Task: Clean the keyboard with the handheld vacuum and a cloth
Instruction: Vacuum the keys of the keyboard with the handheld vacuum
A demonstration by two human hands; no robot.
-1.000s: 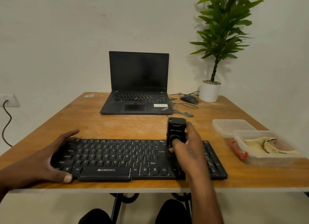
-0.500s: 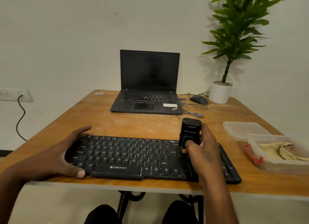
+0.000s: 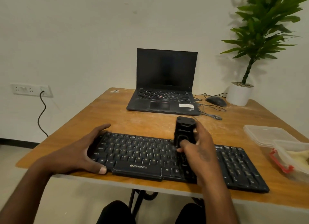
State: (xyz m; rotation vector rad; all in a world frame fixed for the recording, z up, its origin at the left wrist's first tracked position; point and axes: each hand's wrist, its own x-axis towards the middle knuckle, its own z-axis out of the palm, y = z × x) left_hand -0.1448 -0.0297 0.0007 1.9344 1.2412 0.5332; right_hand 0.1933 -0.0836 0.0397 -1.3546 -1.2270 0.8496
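A black Zebronics keyboard (image 3: 150,158) lies along the near edge of the wooden table (image 3: 142,121). My left hand (image 3: 83,151) grips the keyboard's left end, fingers over the far edge and thumb at the front. My right hand (image 3: 199,150) holds a small black handheld vacuum (image 3: 184,130) upright, its lower end on the keys right of the middle, thumb on its front. A yellowish cloth (image 3: 299,156) lies in a clear plastic box (image 3: 291,158) with a red latch at the right edge.
An open black laptop (image 3: 164,90) sits at the back of the table, with a mouse (image 3: 216,101) and loose cables beside it. A white potted plant (image 3: 240,95) stands at the back right. A clear lid (image 3: 267,135) lies beside the box. A wall socket (image 3: 31,90) holds a black cable.
The view has swung to the left, so everything sits further right in frame. My right hand has carried the vacuum leftward along the keys. My left hand keeps its grip.
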